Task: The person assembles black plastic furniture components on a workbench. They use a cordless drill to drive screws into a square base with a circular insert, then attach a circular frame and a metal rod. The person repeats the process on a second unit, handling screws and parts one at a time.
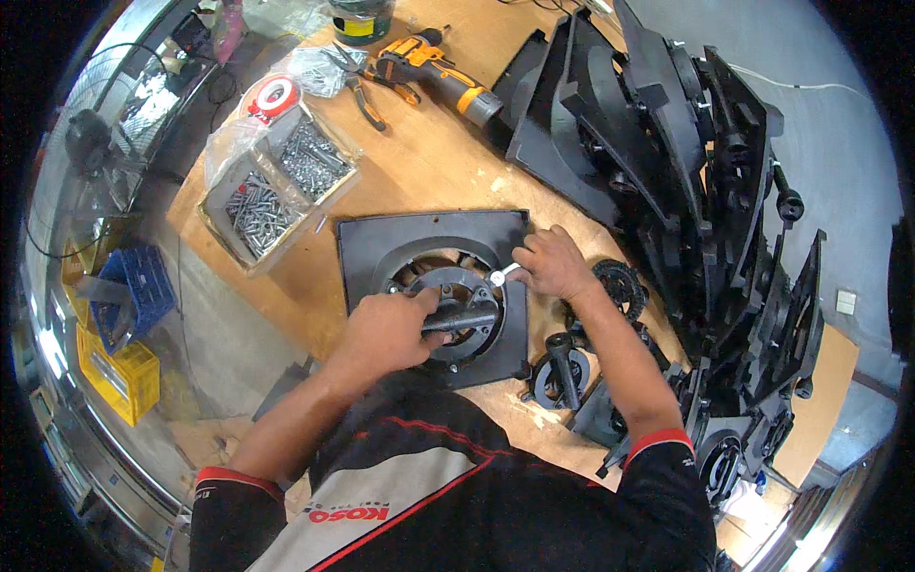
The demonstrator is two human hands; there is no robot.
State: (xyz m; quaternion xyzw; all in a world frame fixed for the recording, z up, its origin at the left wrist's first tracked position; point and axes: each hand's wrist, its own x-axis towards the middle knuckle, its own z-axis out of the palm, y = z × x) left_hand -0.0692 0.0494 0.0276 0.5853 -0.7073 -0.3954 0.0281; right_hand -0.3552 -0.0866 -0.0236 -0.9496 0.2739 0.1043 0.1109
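Observation:
A square black plate (367,250) with a large round opening lies on the wooden table in front of me. Over the opening sits a round black bracket (440,278) with a tube-like post (469,316). My left hand (386,329) is closed around the near end of that post, thumb on top. My right hand (553,265), at the plate's right edge, pinches a small silver wrench (499,277). The wrench's ring end rests at the right rim of the opening; whether it sits on a bolt I cannot tell.
A divided box (276,195) of screws stands left, with a red-and-white tape roll (274,97) on its edge. Pliers (360,93) and an orange-black power driver (437,76) lie behind. Stacked black plates (658,124) crowd the right; loose black brackets (562,372) lie by my right forearm.

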